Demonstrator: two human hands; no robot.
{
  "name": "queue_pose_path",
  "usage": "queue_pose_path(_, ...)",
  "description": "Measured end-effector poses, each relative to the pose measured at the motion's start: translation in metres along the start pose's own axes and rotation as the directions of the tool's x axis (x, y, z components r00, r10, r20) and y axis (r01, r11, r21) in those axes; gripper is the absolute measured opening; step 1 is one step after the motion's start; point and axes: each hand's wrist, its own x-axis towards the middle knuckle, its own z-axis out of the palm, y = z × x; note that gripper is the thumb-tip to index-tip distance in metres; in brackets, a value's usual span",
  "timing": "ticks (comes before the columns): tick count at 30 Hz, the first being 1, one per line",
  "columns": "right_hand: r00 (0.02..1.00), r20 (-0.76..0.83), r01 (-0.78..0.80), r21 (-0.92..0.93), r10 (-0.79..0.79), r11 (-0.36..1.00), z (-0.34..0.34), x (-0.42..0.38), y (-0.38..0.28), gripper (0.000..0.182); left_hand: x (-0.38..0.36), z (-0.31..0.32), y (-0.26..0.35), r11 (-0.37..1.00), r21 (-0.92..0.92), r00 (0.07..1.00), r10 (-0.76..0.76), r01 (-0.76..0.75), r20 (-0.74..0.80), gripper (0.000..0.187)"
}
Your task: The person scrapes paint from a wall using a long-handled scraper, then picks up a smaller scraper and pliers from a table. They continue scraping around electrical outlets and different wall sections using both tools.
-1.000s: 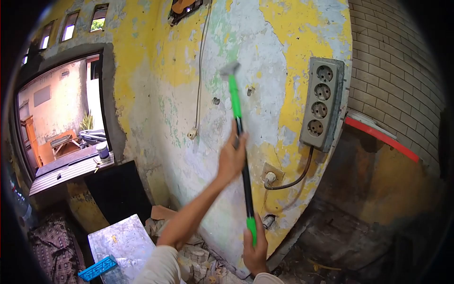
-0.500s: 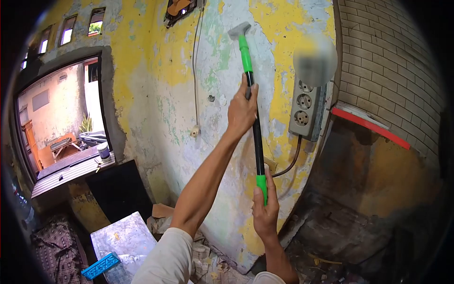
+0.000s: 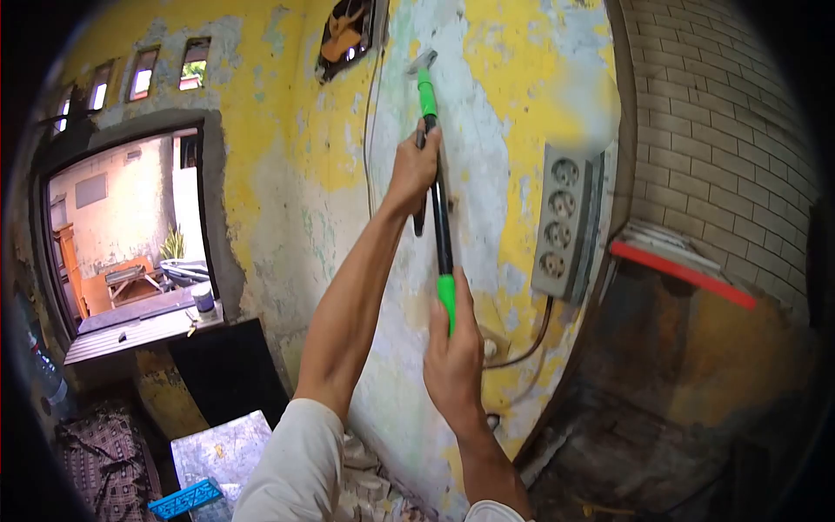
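Observation:
A long-handled scraper (image 3: 443, 222) with a black pole and green grips slants up across the peeling wall (image 3: 474, 174). Its flat grey head (image 3: 424, 63) is at the wall's pale, bare patch, upper middle. My left hand (image 3: 415, 174) is closed around the upper part of the pole. A short dark strip (image 3: 419, 224) shows beside the pole at that hand; I cannot make out what it is. Lower down, my right hand (image 3: 455, 361) wraps the green bottom grip.
A grey socket strip (image 3: 557, 226) hangs on the wall at right, its cable (image 3: 522, 355) looping below. A red-edged shelf (image 3: 683, 274) juts out further right. At left are a window ledge (image 3: 143, 329), a pale board (image 3: 222, 448) and a blue plastic piece (image 3: 185, 498). Rubble (image 3: 370, 478) lies below.
The scraper and both hands have shifted left along the wall. The head now shows narrower, turned at an angle. The view has also shifted, showing more of the socket strip.

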Motion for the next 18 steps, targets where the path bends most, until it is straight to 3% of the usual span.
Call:
queue_pose_path(1, 1.000, -0.006, -0.002, -0.004, 0.002, 1.000, 0.009, 0.027, -0.006, 0.053, 0.034, -0.001, -0.004, 0.993, 0.079, 0.993, 0.092, -0.086, -0.071, 0.046)
queue_pose_path(3, 1.000, 0.031, 0.007, 0.001, -0.007, 1.000, 0.019, 0.077, -0.020, 0.054, 0.074, -0.012, 0.024, 0.978, 0.203, 0.998, -0.030, 0.043, -0.064, 0.047)
queue_pose_path(4, 0.999, 0.047, 0.005, 0.001, -0.005, 1.000, 0.018, 0.086, -0.021, 0.054, 0.092, -0.014, 0.017, 0.981, 0.182, 0.998, -0.057, 0.061, -0.026, 0.049)
queue_pose_path(5, 0.999, 0.039, -0.015, -0.004, 0.015, 1.000, 0.013, 0.082, -0.018, 0.054, 0.096, -0.014, 0.018, 0.985, 0.154, 0.997, -0.081, 0.079, 0.008, 0.051)
queue_pose_path(8, 0.998, 0.054, 0.031, 0.060, -0.035, 0.998, -0.010, 0.047, 0.003, 0.054, 0.054, 0.000, -0.009, 0.971, 0.234, 0.998, 0.054, -0.047, -0.025, 0.053)
queue_pose_path(9, 0.996, 0.078, -0.046, 0.076, 0.040, 0.996, -0.024, 0.019, 0.009, 0.053, 0.024, 0.009, -0.029, 0.974, 0.214, 0.995, 0.089, -0.076, -0.052, 0.056)
queue_pose_path(10, 0.985, 0.112, -0.138, 0.086, 0.128, 0.987, -0.039, -0.018, 0.014, 0.053, -0.021, 0.017, -0.039, 0.999, 0.048, 1.000, 0.010, -0.009, -0.029, 0.047)
queue_pose_path(11, 0.994, 0.086, -0.075, 0.013, 0.073, 0.997, -0.051, -0.059, 0.025, 0.052, -0.080, 0.023, -0.030, 0.993, 0.110, 0.998, -0.040, 0.046, -0.049, 0.060)
queue_pose_path(12, 0.986, 0.079, -0.150, 0.008, 0.149, 0.989, -0.064, -0.101, 0.023, 0.051, -0.127, 0.028, -0.042, 0.992, 0.123, 0.999, 0.003, 0.003, -0.046, 0.068)
queue_pose_path(14, 0.932, 0.075, -0.351, -0.063, 0.355, 0.934, -0.092, -0.184, 0.029, 0.053, -0.229, 0.043, -0.048, 0.990, 0.104, 0.995, -0.089, 0.094, -0.051, 0.068)
queue_pose_path(15, 0.921, 0.058, -0.374, -0.135, 0.384, 0.917, -0.100, -0.223, 0.027, 0.053, -0.273, 0.039, -0.029, 0.965, 0.136, 0.972, -0.233, 0.226, 0.041, 0.068)
queue_pose_path(16, 0.910, 0.039, -0.396, -0.215, 0.412, 0.893, -0.112, -0.258, 0.023, 0.053, -0.315, 0.042, -0.024, 0.965, 0.091, 0.966, -0.250, 0.244, 0.060, 0.067)
queue_pose_path(17, 0.917, 0.028, -0.376, -0.272, 0.398, 0.886, -0.123, -0.292, 0.024, 0.053, -0.355, 0.051, -0.032, 0.984, 0.046, 0.985, -0.172, 0.171, 0.012, 0.067)
queue_pose_path(18, 0.921, 0.007, -0.369, -0.316, 0.391, 0.874, -0.129, -0.325, 0.021, 0.053, -0.390, 0.050, -0.019, 0.965, 0.043, 0.965, -0.261, 0.259, 0.035, 0.068)
